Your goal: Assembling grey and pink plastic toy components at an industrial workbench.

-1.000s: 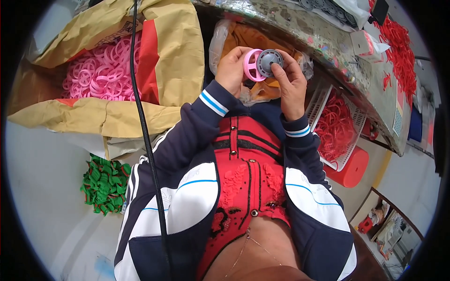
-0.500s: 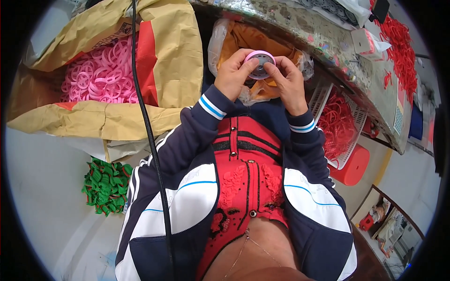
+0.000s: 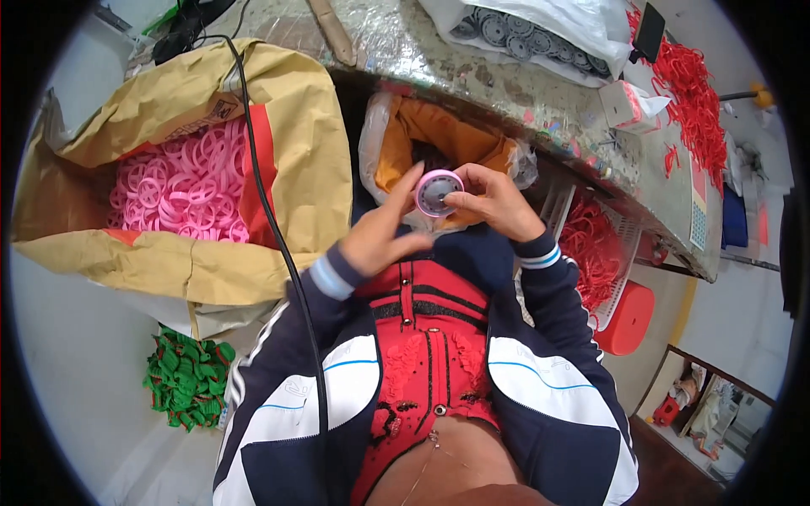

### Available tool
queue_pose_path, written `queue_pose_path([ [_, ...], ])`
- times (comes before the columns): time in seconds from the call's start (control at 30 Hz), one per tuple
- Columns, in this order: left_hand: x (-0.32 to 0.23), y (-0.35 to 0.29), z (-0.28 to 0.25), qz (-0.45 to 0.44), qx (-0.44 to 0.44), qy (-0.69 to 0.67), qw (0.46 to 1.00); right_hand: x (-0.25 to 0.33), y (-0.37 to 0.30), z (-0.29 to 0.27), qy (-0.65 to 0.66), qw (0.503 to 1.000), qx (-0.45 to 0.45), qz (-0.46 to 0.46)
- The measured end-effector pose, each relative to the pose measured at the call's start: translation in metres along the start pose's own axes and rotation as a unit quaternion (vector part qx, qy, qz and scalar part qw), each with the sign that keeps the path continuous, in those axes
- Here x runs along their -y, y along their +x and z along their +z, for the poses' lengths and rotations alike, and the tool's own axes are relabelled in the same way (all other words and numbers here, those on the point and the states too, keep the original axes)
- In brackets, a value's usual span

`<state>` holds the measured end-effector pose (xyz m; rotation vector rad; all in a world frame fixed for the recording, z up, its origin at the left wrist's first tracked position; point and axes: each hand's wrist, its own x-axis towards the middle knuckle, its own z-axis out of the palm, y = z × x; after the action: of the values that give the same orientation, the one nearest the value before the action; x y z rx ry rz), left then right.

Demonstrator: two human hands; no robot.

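A small round wheel with a grey spoked middle and a pink outer ring is pinched in my right hand, thumb across its face. My left hand is off to the wheel's left, thumb and fingers spread, holding nothing; its fingertips come close to the pink rim, and I cannot tell whether they touch. Just beyond both hands an orange bag in clear plastic gapes, its contents dark and hard to make out.
At left, a brown paper sack holds many pink rings. Green pieces lie piled on the floor. A worktable carries grey wheel discs and red strands. A black cable hangs in front. A red stool stands right.
My left hand has let go of the wheel and opened, moving left and toward me. My right hand has brought the wheel a little lower and left. The view has shifted, showing more of the table.
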<state>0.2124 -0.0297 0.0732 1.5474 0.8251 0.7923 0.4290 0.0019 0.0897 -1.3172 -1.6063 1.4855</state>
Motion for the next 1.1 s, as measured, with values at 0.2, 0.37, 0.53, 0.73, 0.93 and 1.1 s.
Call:
queue_pose_path([
  [0.2,-0.069,-0.087,-0.148,-0.091,-0.020,-0.160,0.983,0.013,0.064,-0.090,-0.264,0.909,-0.256,-0.195],
  [0.37,0.051,-0.115,-0.203,-0.235,-0.190,0.517,0.801,-0.005,0.148,-0.162,-0.428,0.795,-0.417,-0.103],
  [0.53,0.059,-0.107,-0.190,-0.183,-0.069,0.476,0.858,-0.025,0.169,-0.166,-0.506,0.752,-0.415,-0.085],
  [0.73,0.105,-0.116,-0.209,-0.190,-0.091,0.405,0.890,-0.031,0.161,-0.171,-0.391,0.808,-0.430,-0.103],
  [0.93,0.090,-0.103,-0.199,-0.183,-0.046,0.513,0.838,-0.042,0.132,-0.165,-0.156,0.865,-0.460,-0.124],
  [1.1,0.029,-0.105,-0.178,-0.189,-0.353,0.466,0.789,-0.047,0.091,-0.136,-0.012,0.869,-0.471,-0.151],
])
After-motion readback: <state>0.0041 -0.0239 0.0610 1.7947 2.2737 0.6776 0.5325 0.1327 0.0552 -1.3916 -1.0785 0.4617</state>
